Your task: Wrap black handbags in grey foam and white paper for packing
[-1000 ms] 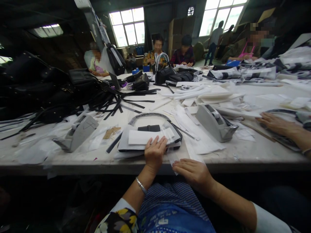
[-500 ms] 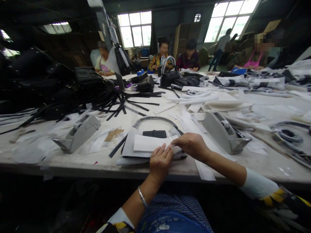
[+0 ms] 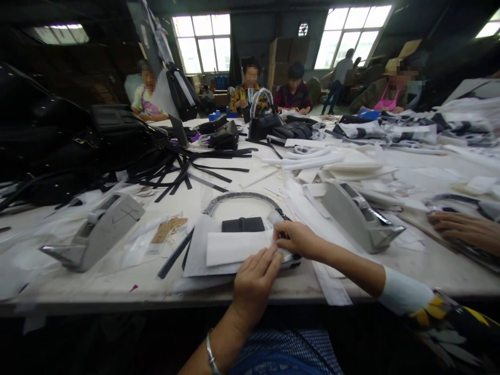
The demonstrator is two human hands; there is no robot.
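A handbag lies flat before me at the table's front edge, with a black closure strap showing. Its arched handle is wrapped in clear film. White sheet material covers most of the bag, and a smaller white strip lies across it. My left hand rests on the strip's right end and the bag, fingers stretched out flat. Just above those fingertips, my right hand is closed in a pinch at the bag's right side. Whitish film shows there, but what the pinch holds is hidden.
Grey tape dispensers stand left and right of the bag. Black straps and black bags pile up at left. White wrapping lies beyond. A co-worker's hand reaches in at right; people sit across the table.
The view has shifted, so the scene sits further left. My right hand's fingers have curled in more at the bag's right side. A co-worker's hand has appeared at the right edge.
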